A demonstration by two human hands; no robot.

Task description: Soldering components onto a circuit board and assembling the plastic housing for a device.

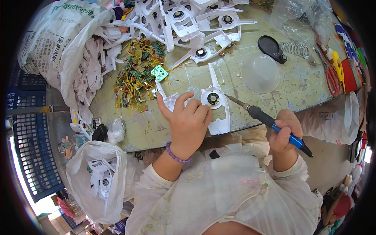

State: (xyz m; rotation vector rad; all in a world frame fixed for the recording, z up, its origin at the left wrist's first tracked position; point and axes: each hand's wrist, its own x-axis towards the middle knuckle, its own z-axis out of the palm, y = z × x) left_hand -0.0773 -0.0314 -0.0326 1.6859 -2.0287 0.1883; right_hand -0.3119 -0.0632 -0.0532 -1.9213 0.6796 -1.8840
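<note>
My left hand (188, 123), with a purple bead bracelet on its wrist, reaches over the table's near side. Its thumb and index finger close at the left edge of a white plastic housing (220, 126) with a round black speaker (213, 98); the outer fingers are raised and spread. In my right hand (288, 131) is a soldering iron (261, 115) with a blue and black handle. Its tip points at the housing's upper right edge, beside the speaker. Another white housing (169, 101) lies partly hidden behind my left fingers.
Green circuit boards (159, 73) with yellow wires lie heaped left of centre. White housings (184, 27) pile up behind. A translucent bowl (260, 73), black round stand (271, 49), metal spring (294, 50) and red-handled scissors (333, 80) lie to the right. Bags of parts (98, 182) flank the left.
</note>
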